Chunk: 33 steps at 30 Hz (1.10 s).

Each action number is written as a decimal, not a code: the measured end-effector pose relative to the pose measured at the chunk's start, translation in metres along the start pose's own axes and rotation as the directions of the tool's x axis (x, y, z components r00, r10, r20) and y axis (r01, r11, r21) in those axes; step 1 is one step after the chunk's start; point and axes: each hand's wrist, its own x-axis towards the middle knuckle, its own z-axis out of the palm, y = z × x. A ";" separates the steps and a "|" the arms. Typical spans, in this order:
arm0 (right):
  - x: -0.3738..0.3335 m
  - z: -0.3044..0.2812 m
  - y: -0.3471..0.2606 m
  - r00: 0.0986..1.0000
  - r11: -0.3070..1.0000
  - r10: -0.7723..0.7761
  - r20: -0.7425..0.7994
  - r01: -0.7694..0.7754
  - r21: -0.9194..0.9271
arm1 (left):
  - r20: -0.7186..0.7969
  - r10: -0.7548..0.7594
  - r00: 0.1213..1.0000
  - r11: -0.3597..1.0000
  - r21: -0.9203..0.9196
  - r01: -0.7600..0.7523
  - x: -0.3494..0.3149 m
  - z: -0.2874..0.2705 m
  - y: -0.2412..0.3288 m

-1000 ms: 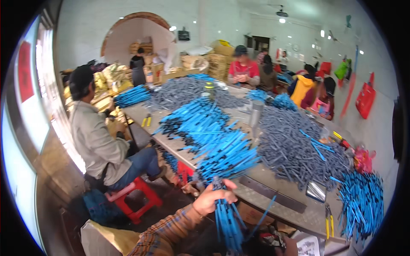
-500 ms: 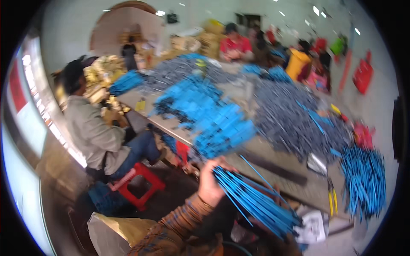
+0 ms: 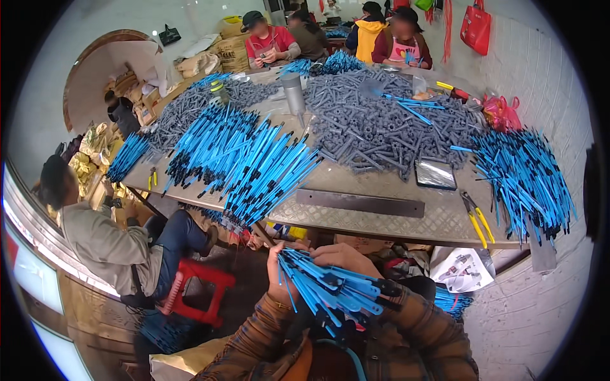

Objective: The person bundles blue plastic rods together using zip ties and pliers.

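Observation:
A bundle of thin blue strips with black ends (image 3: pixel 333 286) is held in front of my body, below the table's near edge. My left hand (image 3: pixel 279 276) is closed round the bundle's left end, thumb uppermost. Against the upper side of the same bundle, my right hand (image 3: pixel 346 259) has its fingers curled on the strips; part of its grip is hidden. The strips fan out toward the lower right, over my right sleeve.
The metal table (image 3: pixel 381 228) carries heaps of blue strips (image 3: pixel 267 168), grey plastic parts (image 3: pixel 381 120), a flat dark bar (image 3: pixel 359 202) and yellow-handled pliers (image 3: pixel 475 219). More strips (image 3: pixel 524 184) overhang its right end. A seated person (image 3: pixel 114 241) and a red stool (image 3: pixel 200 292) are at left.
The view has swung, so the table sits higher and squarer. My right hand now shows on the bundle. The strips have shifted closer to my body; my left hand still grips them.

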 end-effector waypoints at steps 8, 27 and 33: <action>-0.010 -0.012 0.022 0.946 0.982 0.172 0.274 -0.187 0.029 | 0.037 -0.143 0.989 0.982 0.130 0.137 0.004 -0.024 -0.021; -0.089 0.034 0.029 0.668 0.953 0.301 0.681 -0.194 -0.231 | 0.270 -0.448 0.852 0.267 0.950 -0.160 -0.066 0.009 0.033; -0.042 0.053 0.054 0.700 0.989 -0.077 0.710 0.142 -0.034 | 0.123 -0.282 0.952 0.416 0.909 0.006 -0.080 0.018 0.060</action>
